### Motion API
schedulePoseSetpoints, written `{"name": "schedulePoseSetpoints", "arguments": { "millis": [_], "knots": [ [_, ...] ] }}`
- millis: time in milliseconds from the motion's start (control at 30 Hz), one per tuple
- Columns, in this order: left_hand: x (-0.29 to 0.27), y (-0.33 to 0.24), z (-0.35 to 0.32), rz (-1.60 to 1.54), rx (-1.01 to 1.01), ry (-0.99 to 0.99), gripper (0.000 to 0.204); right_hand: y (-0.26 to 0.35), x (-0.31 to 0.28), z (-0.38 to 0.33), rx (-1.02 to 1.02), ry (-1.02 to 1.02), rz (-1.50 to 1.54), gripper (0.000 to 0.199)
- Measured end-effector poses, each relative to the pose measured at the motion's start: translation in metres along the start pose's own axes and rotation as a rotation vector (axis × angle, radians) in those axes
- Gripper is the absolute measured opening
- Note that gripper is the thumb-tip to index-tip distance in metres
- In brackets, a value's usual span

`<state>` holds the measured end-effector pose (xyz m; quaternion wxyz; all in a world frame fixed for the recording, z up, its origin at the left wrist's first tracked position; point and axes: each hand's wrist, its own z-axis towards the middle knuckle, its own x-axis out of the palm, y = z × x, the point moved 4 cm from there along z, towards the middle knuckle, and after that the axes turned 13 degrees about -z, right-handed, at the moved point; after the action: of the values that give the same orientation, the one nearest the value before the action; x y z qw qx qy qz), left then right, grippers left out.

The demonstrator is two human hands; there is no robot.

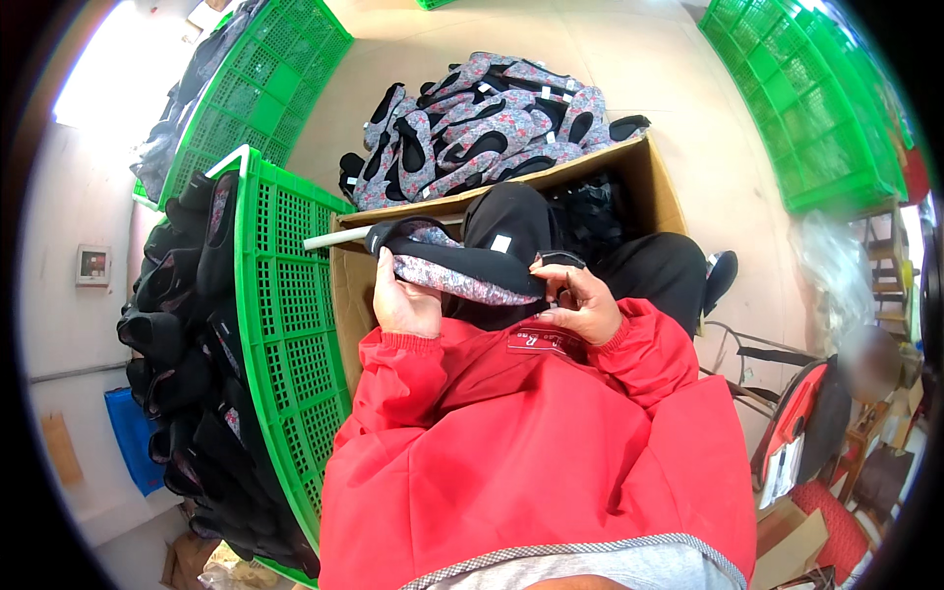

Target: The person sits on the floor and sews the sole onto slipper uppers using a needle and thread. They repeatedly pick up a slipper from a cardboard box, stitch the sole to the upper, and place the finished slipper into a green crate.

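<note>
A black fabric shoe (447,262) with a speckled, patterned side was held level between two hands above the lap.
Its left end was gripped by the left hand (408,303), the thumb being set on the patterned side; at its right end, the fingers of the right hand (582,303) were bent in a pinch on a small dark piece (562,258), whose kind could not be told. A white label (501,243) was seen just above the shoe, against the dark cloth of a knee (506,211). An open cardboard box (661,182) was placed around the legs, and beyond it patterned shoes (497,126) were heaped on the floor (629,79). At the left, dark shoes (167,334) were massed beside a green crate (285,344).
</note>
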<state>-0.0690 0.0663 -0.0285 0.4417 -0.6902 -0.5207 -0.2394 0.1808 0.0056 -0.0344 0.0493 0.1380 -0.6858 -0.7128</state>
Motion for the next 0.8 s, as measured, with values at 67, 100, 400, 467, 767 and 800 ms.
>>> {"name": "schedulePoseSetpoints", "arguments": {
  "millis": [67,100,400,467,767,800],
  "knots": [
    [0.012,0.004,-0.012,0.004,0.008,0.034,0.036,-0.002,0.003,0.002,-0.017,-0.066,0.03,0.052],
    [0.013,0.005,-0.013,0.002,0.017,0.038,0.035,-0.005,0.003,0.001,0.018,-0.088,0.037,0.051],
    [0.02,0.025,-0.028,0.261,0.108,0.249,0.014,-0.018,0.006,0.003,0.007,-0.201,0.236,0.042],
    [0.019,0.039,-0.031,0.368,0.071,0.332,0.007,-0.025,0.003,0.001,0.132,-0.206,0.274,0.034],
    [0.021,0.044,-0.039,1.062,0.083,0.446,0.009,-0.021,0.002,-0.007,0.239,-0.263,0.319,0.029],
    [0.023,0.041,-0.039,1.131,0.092,0.441,0.008,-0.022,0.001,-0.007,0.227,-0.257,0.291,0.029]
  ]
}}
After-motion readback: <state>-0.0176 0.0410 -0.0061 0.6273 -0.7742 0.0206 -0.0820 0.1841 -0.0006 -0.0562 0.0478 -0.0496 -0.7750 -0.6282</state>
